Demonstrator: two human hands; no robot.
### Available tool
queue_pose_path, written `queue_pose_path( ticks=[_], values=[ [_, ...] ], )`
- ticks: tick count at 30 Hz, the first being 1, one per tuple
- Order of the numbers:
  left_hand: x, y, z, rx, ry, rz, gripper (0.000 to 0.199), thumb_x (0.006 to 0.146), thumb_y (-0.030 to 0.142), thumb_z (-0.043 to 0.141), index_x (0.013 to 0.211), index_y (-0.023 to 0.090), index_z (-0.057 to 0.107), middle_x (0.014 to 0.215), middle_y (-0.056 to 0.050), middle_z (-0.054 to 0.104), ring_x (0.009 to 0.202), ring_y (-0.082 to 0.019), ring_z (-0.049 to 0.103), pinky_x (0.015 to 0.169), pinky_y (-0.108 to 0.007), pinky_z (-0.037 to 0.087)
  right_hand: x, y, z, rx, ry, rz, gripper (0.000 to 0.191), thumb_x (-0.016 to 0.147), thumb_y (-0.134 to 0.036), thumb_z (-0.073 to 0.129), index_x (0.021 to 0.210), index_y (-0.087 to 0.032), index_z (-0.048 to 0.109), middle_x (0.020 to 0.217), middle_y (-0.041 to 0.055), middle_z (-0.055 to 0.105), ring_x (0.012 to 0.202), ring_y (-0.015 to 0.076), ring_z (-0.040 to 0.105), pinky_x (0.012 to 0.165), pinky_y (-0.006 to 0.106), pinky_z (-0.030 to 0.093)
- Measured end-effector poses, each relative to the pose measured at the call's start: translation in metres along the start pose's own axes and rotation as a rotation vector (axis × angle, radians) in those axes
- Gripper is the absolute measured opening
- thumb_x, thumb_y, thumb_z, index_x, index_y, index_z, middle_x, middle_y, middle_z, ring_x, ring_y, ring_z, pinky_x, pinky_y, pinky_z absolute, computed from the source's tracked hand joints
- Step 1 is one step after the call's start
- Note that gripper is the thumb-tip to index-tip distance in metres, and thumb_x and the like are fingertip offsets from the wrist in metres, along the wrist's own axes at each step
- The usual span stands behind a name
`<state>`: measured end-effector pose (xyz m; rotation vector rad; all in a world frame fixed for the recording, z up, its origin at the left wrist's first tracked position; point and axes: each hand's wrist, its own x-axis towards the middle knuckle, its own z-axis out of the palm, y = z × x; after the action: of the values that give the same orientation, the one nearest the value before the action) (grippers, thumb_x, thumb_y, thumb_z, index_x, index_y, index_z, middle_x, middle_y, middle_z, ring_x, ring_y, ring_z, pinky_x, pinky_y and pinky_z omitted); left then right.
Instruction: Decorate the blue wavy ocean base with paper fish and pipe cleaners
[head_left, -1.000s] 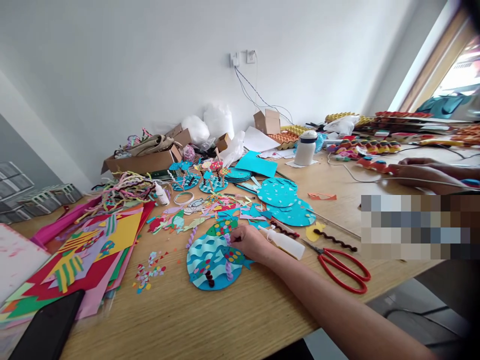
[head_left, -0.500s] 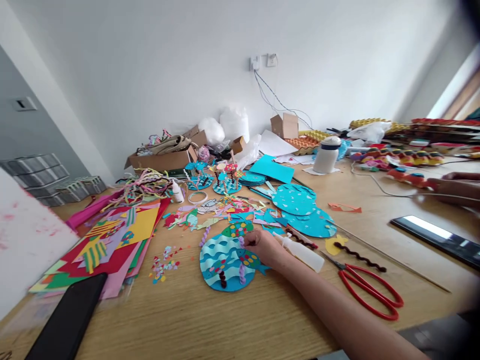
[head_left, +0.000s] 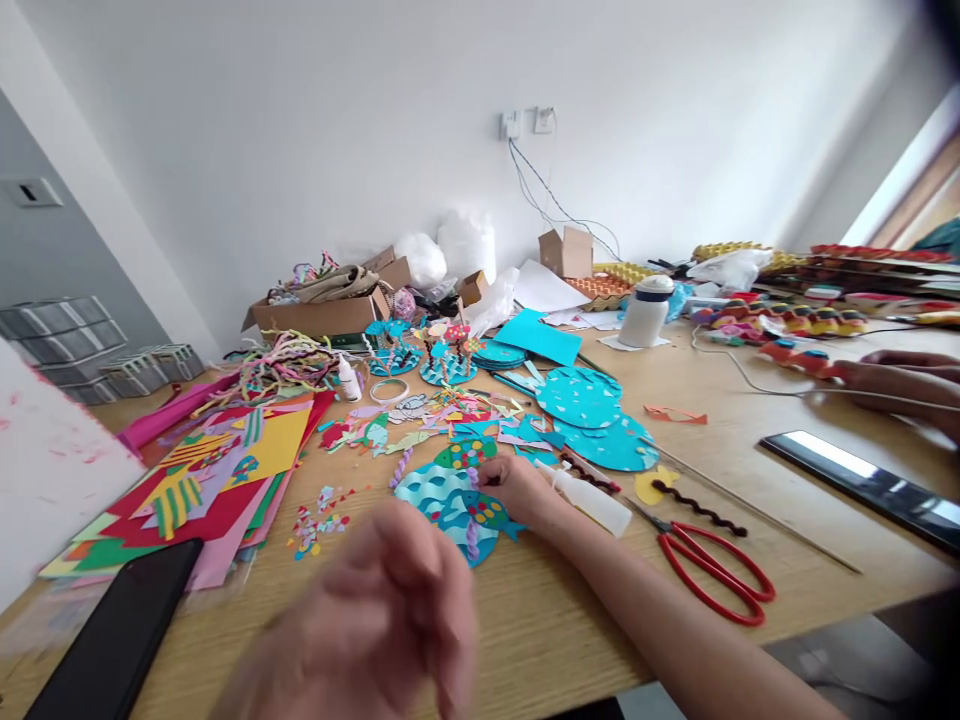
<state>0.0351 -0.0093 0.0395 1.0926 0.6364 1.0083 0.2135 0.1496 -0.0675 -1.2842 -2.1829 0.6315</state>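
Note:
A round blue paper disc (head_left: 405, 492) with pale wave strips lies on the table. Spotted paper fish (head_left: 463, 455) and twisted purple pipe cleaners (head_left: 403, 468) stand on it. My right hand (head_left: 514, 485) is at the disc's right side, its fingertips pinched on a purple pipe cleaner (head_left: 473, 477) between two fish. In the foreground my left hand (head_left: 375, 625) is raised, smeared by motion, and hides the disc's lower left part; its finger state is unclear. Right of my right hand lie a white glue bottle (head_left: 596, 502) and red-handled scissors (head_left: 712, 565).
Coloured paper sheets (head_left: 277, 450) and a black phone (head_left: 120, 630) lie left. Paper scraps (head_left: 412, 425), finished blue models (head_left: 448, 365) and blue discs (head_left: 581, 395) spread behind. A thin stick (head_left: 757, 505) and another phone (head_left: 862, 490) lie right, near another person's hand (head_left: 900, 385).
My left hand has come into view from below, in front of the disc. My right hand stays at the purple pipe cleaner. The view has shifted slightly.

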Motion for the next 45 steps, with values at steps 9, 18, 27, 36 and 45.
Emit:
queue_pose_path(
  ticks=[9, 18, 27, 36, 45],
  values=[
    [0.049, 0.005, -0.086, 0.475, 0.488, 0.070, 0.009, 0.063, 0.017, 0.050, 0.071, 0.020, 0.055, 0.067, 0.003, 0.057, 0.064, -0.011, 0.053, 0.058, -0.022, 0.045, 0.000, -0.001, 0.000, -0.005, 0.004, 0.004, 0.012, 0.064, -0.008, 0.059, 0.055, -0.016, 0.062, 0.060, -0.0034, 0.057, 0.059, 0.0088, 0.049, 0.052, 0.018, 0.031],
    [0.074, -0.034, -0.112, 0.721, 0.429, 0.043, 0.015, 0.054, 0.017, 0.040, 0.063, 0.021, 0.051, 0.058, 0.003, 0.059, 0.059, -0.016, 0.057, 0.054, -0.027, 0.045, -0.001, -0.005, -0.003, 0.006, -0.016, 0.029, 0.012, 0.065, -0.008, 0.060, 0.055, -0.016, 0.062, 0.060, -0.0033, 0.058, 0.059, 0.0093, 0.050, 0.052, 0.018, 0.031],
    [0.069, -0.051, -0.117, 0.779, 0.468, 0.175, 0.011, 0.062, 0.019, 0.041, 0.065, 0.022, 0.051, 0.059, 0.003, 0.058, 0.057, -0.016, 0.055, 0.056, -0.028, 0.045, -0.002, -0.009, -0.006, -0.001, -0.017, 0.045, 0.011, 0.063, -0.010, 0.064, 0.056, -0.017, 0.063, 0.061, -0.0033, 0.060, 0.059, 0.0092, 0.050, 0.052, 0.018, 0.031],
    [0.066, -0.049, -0.118, 0.784, 0.487, 0.219, 0.010, 0.063, 0.020, 0.043, 0.066, 0.022, 0.052, 0.058, 0.003, 0.057, 0.055, -0.016, 0.053, 0.054, -0.026, 0.044, -0.002, -0.007, -0.005, 0.021, -0.017, 0.046, 0.012, 0.065, -0.012, 0.063, 0.055, -0.017, 0.061, 0.062, -0.0029, 0.061, 0.061, 0.0104, 0.052, 0.053, 0.018, 0.033],
    [0.067, -0.051, -0.127, 0.731, 0.529, 0.225, 0.011, 0.061, 0.019, 0.042, 0.066, 0.021, 0.052, 0.057, 0.003, 0.054, 0.054, -0.014, 0.051, 0.051, -0.025, 0.042, -0.001, -0.004, -0.004, 0.046, -0.034, 0.024, 0.014, 0.066, -0.013, 0.065, 0.053, -0.016, 0.059, 0.060, -0.0027, 0.059, 0.062, 0.0107, 0.052, 0.056, 0.019, 0.034]
  ],
)
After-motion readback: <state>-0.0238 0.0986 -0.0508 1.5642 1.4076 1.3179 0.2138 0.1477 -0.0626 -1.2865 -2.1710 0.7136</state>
